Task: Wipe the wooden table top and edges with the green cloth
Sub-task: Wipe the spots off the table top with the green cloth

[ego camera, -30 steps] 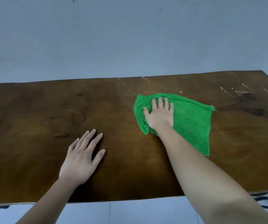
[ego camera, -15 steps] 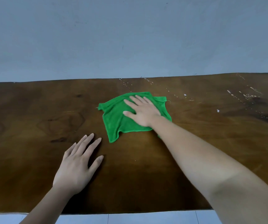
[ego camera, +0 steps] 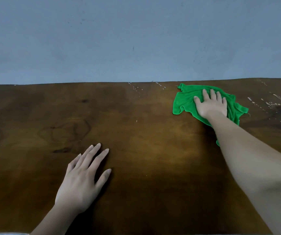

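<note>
Now your right hand (ego camera: 210,106) flat, fingers spread, palm pressing green cloth (ego camera: 185,100) onto wooden table top (ego camera: 153,141) — cloth bunched near far edge, right of centre, by blue-grey wall (ego camera: 136,39). Your left hand (ego camera: 82,180) released, open, resting flat on near table area — well apart from cloth. White specks (ego camera: 270,103) right of cloth.

The table top (ego camera: 136,133) is dark brown wood with a dull, low sheen, its grain and a knot ring showing at 9 o'clock, and pale whitish specks toward 2 o'clock. The green cloth (ego camera: 185,100) looks soft, matt and fuzzy, rumpled into folds. The wall (ego camera: 136,39) behind is matt blue-grey, faintly scuffed.
</note>
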Demonstrator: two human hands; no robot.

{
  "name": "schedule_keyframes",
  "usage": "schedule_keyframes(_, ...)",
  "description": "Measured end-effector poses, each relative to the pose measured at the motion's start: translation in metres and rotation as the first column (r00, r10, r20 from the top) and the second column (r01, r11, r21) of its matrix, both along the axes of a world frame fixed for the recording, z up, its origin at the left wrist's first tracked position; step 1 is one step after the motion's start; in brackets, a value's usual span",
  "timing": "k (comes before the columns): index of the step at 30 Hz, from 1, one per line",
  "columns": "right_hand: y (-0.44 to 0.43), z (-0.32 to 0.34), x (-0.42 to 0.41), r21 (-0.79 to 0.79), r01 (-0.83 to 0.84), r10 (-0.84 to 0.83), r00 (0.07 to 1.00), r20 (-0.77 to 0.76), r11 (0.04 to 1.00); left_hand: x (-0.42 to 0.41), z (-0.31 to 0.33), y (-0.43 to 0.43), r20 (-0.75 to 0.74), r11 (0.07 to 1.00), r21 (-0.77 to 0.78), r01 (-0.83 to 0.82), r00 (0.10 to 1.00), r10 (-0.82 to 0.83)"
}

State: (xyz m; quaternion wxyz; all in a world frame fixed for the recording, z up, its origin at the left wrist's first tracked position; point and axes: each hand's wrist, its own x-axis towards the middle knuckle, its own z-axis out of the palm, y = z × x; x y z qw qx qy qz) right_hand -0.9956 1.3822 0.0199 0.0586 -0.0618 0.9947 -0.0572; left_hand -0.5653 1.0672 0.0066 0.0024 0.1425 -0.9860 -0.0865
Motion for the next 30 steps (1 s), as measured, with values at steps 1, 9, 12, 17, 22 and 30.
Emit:
schedule_keyframes(1, -0.013, 0.000, 0.000, 0.006, 0.032, -0.032, 0.999, 0.001, 0.999, 0.000, 0.000, 0.000, 0.002, 1.000, -0.001, 0.000, 1.000, 0.000)
schedule_keyframes(9, -0.166, 0.003, 0.028, 0.033, -0.155, 0.155, 0.988, 0.010, 0.987, -0.001, 0.003, 0.001, 0.002, 1.000, -0.002, 0.003, 1.000, -0.003)
schedule_keyframes(12, -0.229, 0.005, 0.053, 0.021, -0.306, 0.306, 0.952, 0.011, 0.952, 0.000, 0.002, 0.000, -0.002, 1.000, -0.005, 0.009, 1.000, -0.009)
schedule_keyframes(17, -0.299, 0.007, 0.093, -0.002, -0.602, 0.602, 0.798, 0.031, 0.799, -0.001, 0.004, -0.001, 0.015, 1.000, 0.006, 0.006, 1.000, -0.006)
schedule_keyframes(22, -0.285, 0.006, 0.072, 0.002, -0.707, 0.707, 0.707, 0.015, 0.707, 0.000, 0.006, -0.001, 0.011, 1.000, 0.007, -0.002, 1.000, 0.002)
schedule_keyframes(30, -0.176, 0.005, 0.010, -0.043, -0.460, 0.459, 0.888, -0.028, 0.887, 0.000, 0.008, 0.001, -0.009, 1.000, 0.025, -0.005, 1.000, 0.005)
